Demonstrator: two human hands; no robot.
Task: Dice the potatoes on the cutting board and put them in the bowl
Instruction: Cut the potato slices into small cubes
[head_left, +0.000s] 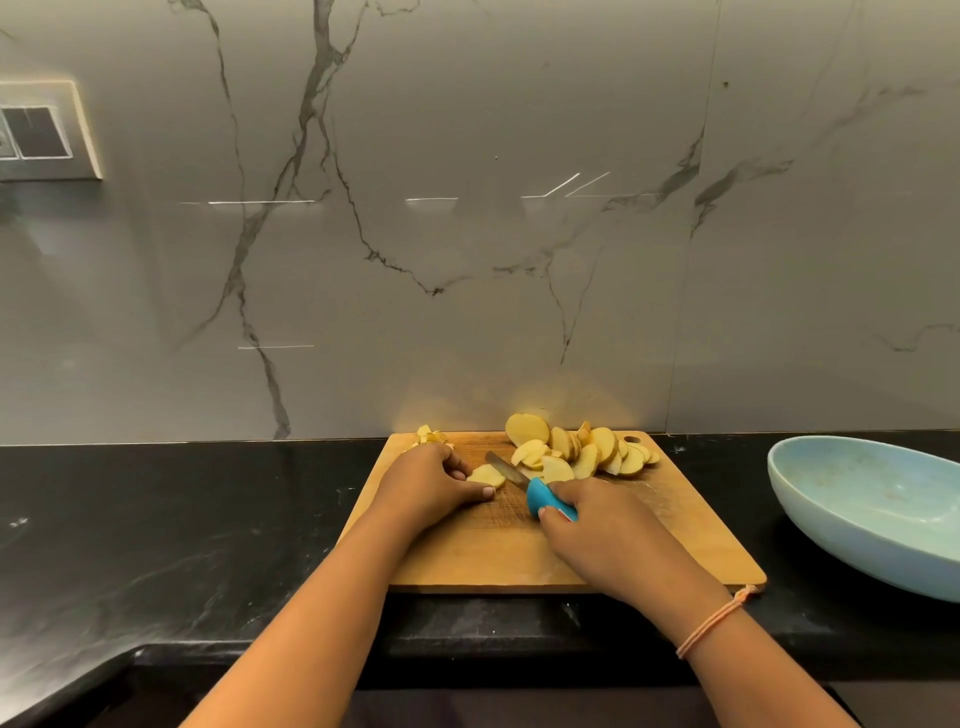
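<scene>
On black counter (156, 545), wooden board (493, 561): left hand (431, 483) pinching potato slice (488, 475), right hand (608, 530) at three o'clock gripping knife (519, 480). Could nick fingertips (487, 491), blade so near.

Countertop (156, 519): black stone with pale veins.
Wall (467, 260): grey marble-look panels, dark veins.
Switch plate (41, 132): on wall, upper left.

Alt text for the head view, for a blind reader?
A person's left hand holds a potato piece on a wooden cutting board while the right hand grips a blue-handled knife. Potato slices are heaped behind; a pale blue bowl sits at right.
</scene>
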